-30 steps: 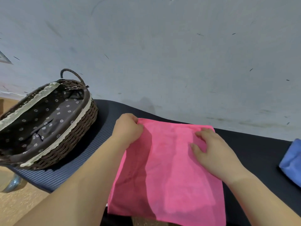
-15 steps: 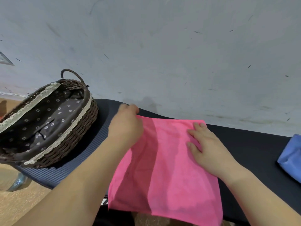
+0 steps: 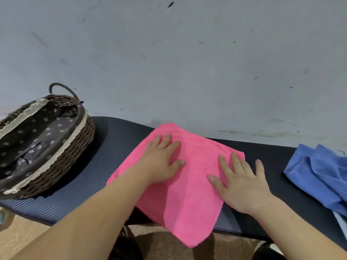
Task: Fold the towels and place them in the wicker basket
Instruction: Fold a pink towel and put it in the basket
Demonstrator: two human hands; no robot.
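A pink towel (image 3: pixel 189 199) lies spread on the dark ribbed mat (image 3: pixel 93 166), its near corner hanging over the mat's front edge. My left hand (image 3: pixel 161 160) rests flat on the towel's upper left part, fingers straight. My right hand (image 3: pixel 238 181) presses flat on the towel's right side, with its outer fingers reaching onto the mat. The brown wicker basket (image 3: pixel 75 154), lined with dark flowered cloth and cream lace, stands at the left on the mat and holds no towel. A crumpled blue towel (image 3: pixel 319 175) lies at the right edge.
A grey wall (image 3: pixel 187 62) rises directly behind the mat. Tan floor (image 3: pixel 22 239) shows below the mat's front edge. Bare mat lies between the basket and the pink towel, and between the pink towel and the blue one.
My left hand let go of the towel's top left edge and now lies flat on it. The towel has come to rest turned on the mat. My right hand slid toward the right edge.
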